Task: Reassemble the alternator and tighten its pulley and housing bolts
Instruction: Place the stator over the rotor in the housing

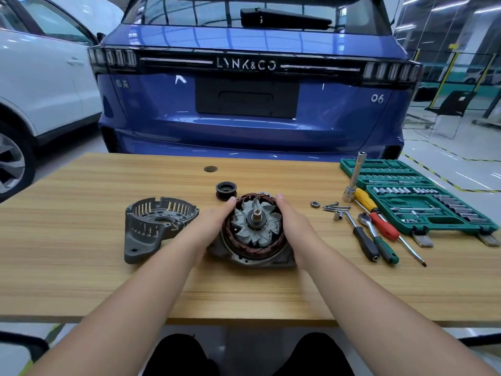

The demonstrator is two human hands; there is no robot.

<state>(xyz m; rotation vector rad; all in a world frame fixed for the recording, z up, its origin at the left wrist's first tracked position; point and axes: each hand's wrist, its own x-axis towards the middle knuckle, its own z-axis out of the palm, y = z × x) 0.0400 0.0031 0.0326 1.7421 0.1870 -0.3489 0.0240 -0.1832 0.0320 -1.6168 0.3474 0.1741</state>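
two hands, my left hand (214, 221) and right hand (294, 226), cup the stator (254, 248), fingers straight; it looks heavy and rigid, so i'd grip the housing rim, sparing the copper windings.

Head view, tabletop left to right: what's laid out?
Housing cover → stator and rotor held between both hands → nut → bolts → ratchet → socket set.
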